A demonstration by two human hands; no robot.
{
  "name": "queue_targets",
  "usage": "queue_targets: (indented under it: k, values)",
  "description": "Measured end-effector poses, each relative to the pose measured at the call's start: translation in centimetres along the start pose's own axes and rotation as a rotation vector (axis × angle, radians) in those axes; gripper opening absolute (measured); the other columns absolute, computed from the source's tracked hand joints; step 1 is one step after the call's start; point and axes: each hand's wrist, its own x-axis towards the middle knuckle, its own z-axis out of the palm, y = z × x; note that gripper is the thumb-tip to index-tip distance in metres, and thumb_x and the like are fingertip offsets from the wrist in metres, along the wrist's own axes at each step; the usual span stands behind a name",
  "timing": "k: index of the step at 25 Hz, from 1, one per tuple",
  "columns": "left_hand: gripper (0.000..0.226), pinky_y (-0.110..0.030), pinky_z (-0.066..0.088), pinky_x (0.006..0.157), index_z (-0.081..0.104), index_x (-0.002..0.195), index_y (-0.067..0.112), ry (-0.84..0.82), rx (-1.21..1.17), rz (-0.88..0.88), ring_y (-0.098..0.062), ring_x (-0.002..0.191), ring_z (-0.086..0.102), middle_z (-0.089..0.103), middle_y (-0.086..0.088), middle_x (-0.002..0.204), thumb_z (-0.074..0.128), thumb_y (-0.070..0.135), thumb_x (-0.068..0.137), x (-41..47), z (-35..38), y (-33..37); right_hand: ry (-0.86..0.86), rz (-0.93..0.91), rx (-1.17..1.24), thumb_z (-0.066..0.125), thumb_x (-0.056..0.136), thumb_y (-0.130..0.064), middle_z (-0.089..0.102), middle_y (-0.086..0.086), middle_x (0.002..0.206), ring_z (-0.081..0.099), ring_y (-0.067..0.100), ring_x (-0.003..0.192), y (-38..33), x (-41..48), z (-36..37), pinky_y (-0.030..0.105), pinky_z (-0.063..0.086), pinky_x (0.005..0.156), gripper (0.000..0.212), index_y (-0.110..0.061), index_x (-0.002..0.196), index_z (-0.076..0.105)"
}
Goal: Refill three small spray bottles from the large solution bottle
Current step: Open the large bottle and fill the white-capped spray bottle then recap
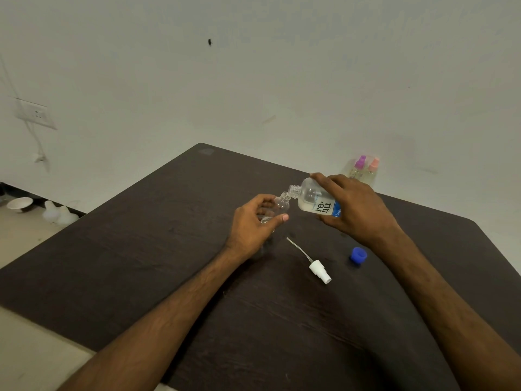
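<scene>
Tabletop point(146, 266) of dark wood grain stood against a pale wall point(253, 80), with both bare forearms reaching across it from the near edge. Right hand point(355, 210) was wrapped round the large solution bottle point(317, 200), fingers over the top and thumb beneath, holding it tipped to the left, neck downward, label reading "re-nu". Its uncapped mouth met the open neck of a small clear spray bottle point(279, 206), which was held off the table in the left hand point(253, 221), fingers curled behind it and thumb pressed across its front. A little clear liquid showed low in the small bottle. Two further spray bottles stood close together at the far right edge of the table beside the wall, one with a purple top point(359, 165), one with a pink top point(373, 165). A white spray pump point(320, 270) with its dip tube lay flat on the table between the forearms. A blue cap point(358, 254) rested just beside the right wrist.
</scene>
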Motion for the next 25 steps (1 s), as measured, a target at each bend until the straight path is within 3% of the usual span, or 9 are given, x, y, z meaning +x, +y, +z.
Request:
queue_targets:
  k: [25]
  values:
    - [0.040, -0.040, 0.059, 0.090, 0.067, 0.115, 0.018, 0.015, 0.010, 0.006, -0.011, 0.104, 0.069, 0.073, 0.004, 0.111, 0.084, 0.026, 0.080, 0.13, 0.00, -0.34, -0.010, 0.005, 0.000, 0.077, 0.081, -0.036, 0.056, 0.008, 0.134, 0.057, 0.028, 0.113, -0.33, 0.19, -0.32, 0.042, 0.049, 0.090, 0.084, -0.025, 0.151, 0.032]
